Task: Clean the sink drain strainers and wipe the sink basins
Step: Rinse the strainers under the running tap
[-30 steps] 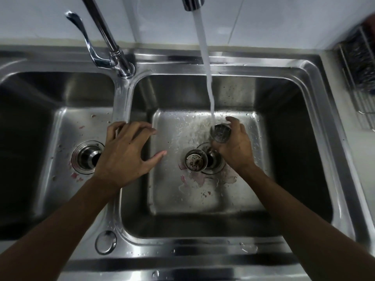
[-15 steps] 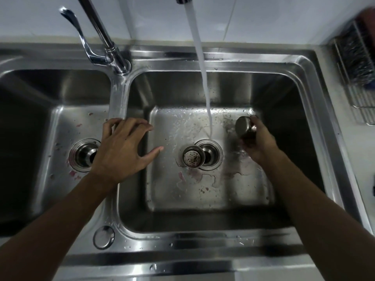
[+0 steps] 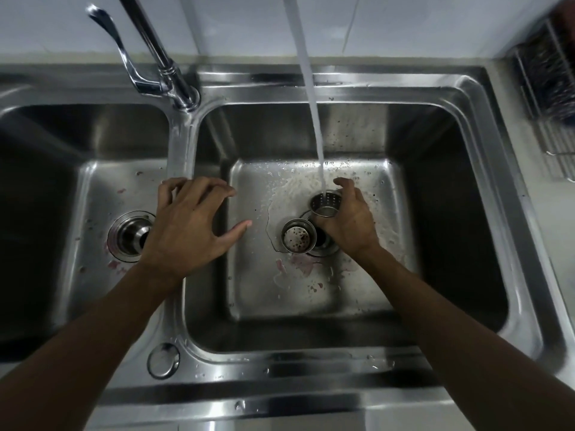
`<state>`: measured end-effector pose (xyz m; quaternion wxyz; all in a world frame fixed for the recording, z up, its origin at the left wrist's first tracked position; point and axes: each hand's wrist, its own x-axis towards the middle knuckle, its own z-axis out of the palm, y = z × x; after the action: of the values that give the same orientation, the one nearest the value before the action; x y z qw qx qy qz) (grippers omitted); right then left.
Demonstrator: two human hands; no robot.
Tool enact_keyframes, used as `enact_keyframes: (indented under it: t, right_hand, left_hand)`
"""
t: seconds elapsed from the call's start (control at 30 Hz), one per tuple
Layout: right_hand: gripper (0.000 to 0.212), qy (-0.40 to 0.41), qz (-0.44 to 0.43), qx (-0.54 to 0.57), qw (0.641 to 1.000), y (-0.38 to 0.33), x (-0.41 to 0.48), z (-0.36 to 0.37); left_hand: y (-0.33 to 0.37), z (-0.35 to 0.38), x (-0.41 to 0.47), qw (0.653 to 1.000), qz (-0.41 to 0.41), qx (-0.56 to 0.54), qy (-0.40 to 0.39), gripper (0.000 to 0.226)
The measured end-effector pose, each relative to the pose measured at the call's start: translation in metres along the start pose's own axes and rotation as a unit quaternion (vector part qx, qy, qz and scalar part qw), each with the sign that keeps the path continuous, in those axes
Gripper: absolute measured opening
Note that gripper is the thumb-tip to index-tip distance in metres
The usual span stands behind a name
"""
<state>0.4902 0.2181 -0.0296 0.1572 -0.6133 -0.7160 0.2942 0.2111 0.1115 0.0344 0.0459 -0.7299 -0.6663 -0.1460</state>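
The sink (image 3: 404,88) is seen in silvery grey steel, its two basin floors flecked with pink-red stains (image 3: 300,264). The strainer basket (image 3: 325,204) is patterned with rows of small round holes in the same silver, while the second strainer (image 3: 298,236) is speckled with dark brown spots. The wall (image 3: 62,32) is shown in plain pale white.

Strainer (image 3: 325,205) back under water stream (image 3: 313,119)
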Motion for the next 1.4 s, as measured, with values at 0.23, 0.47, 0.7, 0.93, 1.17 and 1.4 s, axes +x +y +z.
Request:
enact_keyframes:
  t: [0.23, 0.47, 0.7, 0.93, 1.17, 1.4]
  right_hand:
    - [0.085, 0.034, -0.005, 0.032, 0.999, -0.004, 0.003, 0.005]
    - [0.086, 0.039, 0.017, 0.067, 0.997, -0.009, 0.003, 0.008]
    - [0.078, 0.069, 0.129, 0.230, 0.962, -0.008, 0.010, -0.012]
    - [0.075, 0.140, 0.320, 0.461, 0.816, 0.027, 0.049, -0.066]
    - [0.068, 0.032, 0.355, 0.538, 0.764, 0.030, 0.056, -0.085]
    - [0.078, -0.035, 0.162, 0.214, 0.963, -0.003, 0.011, -0.037]
  left_hand:
    - [0.003, -0.005, 0.002, 0.999, -0.013, -0.002, -0.030, 0.063]
    - [0.003, -0.006, 0.001, 1.000, -0.012, -0.002, -0.028, 0.062]
    - [0.003, -0.005, 0.002, 1.000, -0.009, -0.001, -0.015, 0.059]
    - [0.002, -0.002, 0.000, 1.000, -0.005, 0.000, 0.005, 0.056]
    - [0.000, 0.002, -0.001, 1.000, -0.002, -0.005, 0.011, 0.056]
    - [-0.001, 0.000, -0.001, 1.000, -0.006, -0.005, 0.010, 0.056]
